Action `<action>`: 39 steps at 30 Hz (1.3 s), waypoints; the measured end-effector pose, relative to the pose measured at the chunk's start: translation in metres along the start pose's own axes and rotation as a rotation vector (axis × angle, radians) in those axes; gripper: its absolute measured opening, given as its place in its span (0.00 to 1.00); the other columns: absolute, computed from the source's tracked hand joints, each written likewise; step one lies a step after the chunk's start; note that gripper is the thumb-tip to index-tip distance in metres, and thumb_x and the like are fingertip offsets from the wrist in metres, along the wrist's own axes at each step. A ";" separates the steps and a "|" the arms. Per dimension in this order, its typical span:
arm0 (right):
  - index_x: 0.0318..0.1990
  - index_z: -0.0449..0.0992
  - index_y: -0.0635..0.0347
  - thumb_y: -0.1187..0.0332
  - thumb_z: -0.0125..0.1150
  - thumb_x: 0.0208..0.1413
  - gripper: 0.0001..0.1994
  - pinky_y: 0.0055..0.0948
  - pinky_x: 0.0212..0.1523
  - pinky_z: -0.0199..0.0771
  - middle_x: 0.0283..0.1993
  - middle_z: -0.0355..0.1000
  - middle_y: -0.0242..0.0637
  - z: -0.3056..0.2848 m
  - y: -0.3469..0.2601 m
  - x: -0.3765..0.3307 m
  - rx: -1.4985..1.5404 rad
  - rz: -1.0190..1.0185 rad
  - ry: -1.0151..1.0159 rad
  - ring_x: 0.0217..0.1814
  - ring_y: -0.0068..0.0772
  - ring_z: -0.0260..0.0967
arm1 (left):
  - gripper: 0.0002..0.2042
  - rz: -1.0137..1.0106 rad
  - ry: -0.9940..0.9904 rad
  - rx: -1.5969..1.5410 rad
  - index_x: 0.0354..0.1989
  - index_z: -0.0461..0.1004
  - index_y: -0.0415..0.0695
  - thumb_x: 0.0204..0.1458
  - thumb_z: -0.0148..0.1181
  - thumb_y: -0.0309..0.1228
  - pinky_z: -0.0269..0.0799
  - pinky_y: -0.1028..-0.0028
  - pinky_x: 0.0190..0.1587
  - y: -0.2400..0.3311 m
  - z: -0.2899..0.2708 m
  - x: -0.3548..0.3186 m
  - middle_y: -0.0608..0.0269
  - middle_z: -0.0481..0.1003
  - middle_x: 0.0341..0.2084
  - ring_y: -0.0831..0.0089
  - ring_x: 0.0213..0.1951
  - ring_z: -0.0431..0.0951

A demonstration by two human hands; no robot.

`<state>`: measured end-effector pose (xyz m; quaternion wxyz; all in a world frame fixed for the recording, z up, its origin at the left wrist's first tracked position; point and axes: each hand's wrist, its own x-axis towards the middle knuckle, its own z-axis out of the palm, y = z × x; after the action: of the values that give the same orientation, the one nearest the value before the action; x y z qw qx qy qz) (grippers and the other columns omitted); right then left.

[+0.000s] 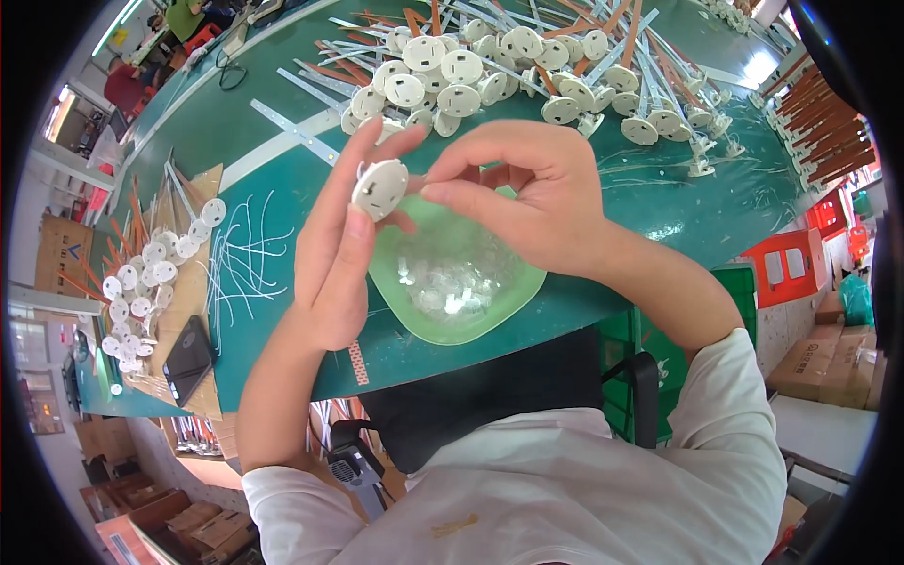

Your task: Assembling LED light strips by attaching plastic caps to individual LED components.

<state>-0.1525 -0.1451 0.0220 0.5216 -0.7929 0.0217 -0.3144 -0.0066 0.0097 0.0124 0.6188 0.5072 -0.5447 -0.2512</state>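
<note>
My left hand (330, 250) grips a white round plastic disc (381, 191) with small dark slots, its thumb on the near edge and its fingers behind. Close by, the fingers of my right hand (556, 193) are pinched together at the disc's right side; whatever they hold is too small to make out. Below both hands stands a light green bowl (403, 315) with small clear pieces (452, 287) inside. A pale perforated strip (287, 130) runs up and left from behind my left hand; whether it joins the disc is hidden.
Across the green table lies a big heap of white discs (461, 68) on silver and brown strips. To the left are more discs (155, 252) on cardboard, thin white wires (247, 259) and a black phone (189, 361). Red crates (789, 268) stand right. People sit far left.
</note>
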 end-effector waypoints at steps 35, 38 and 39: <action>0.34 0.81 0.62 0.77 0.73 0.41 0.10 0.30 0.29 0.76 0.33 0.78 0.36 0.003 0.017 0.009 -0.289 -0.739 0.072 0.31 0.40 0.74 | 0.24 0.034 -0.009 -0.253 0.61 0.67 0.37 0.56 0.64 0.28 0.67 0.61 0.62 -0.015 -0.001 -0.007 0.43 0.69 0.61 0.60 0.61 0.71; 0.33 0.80 0.64 0.79 0.72 0.40 0.10 0.30 0.26 0.76 0.31 0.77 0.38 0.009 0.019 0.004 -0.398 -0.776 0.140 0.28 0.41 0.74 | 0.24 0.061 0.049 -0.297 0.61 0.66 0.37 0.57 0.64 0.27 0.67 0.59 0.63 -0.018 0.008 -0.005 0.42 0.68 0.62 0.55 0.62 0.70; 0.32 0.79 0.65 0.80 0.71 0.39 0.10 0.30 0.26 0.76 0.30 0.77 0.39 0.012 0.019 0.002 -0.456 -0.767 0.170 0.27 0.41 0.74 | 0.24 0.070 0.074 -0.316 0.61 0.66 0.37 0.57 0.64 0.26 0.66 0.58 0.63 -0.018 0.010 -0.005 0.41 0.67 0.62 0.52 0.63 0.69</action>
<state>-0.1388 -0.1449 0.0039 0.1760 -0.8097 -0.1621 -0.5359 -0.0133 0.0037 -0.0074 0.7188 0.3931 -0.4925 -0.2935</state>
